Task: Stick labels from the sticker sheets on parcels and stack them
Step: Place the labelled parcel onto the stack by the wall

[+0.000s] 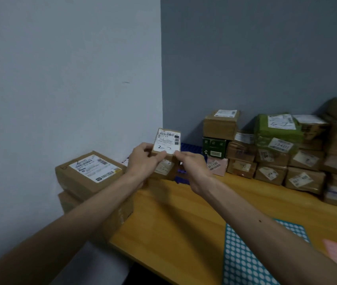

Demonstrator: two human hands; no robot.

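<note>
On the head camera I see my left hand and my right hand holding a small brown parcel with a white label on top, at the far left of the wooden table. My left fingers curl round its left side. My right fingertips pinch its near right corner. It sits over another parcel; I cannot tell if they touch. A big parcel lies just left. A blue dotted sticker sheet lies near, on the right.
</note>
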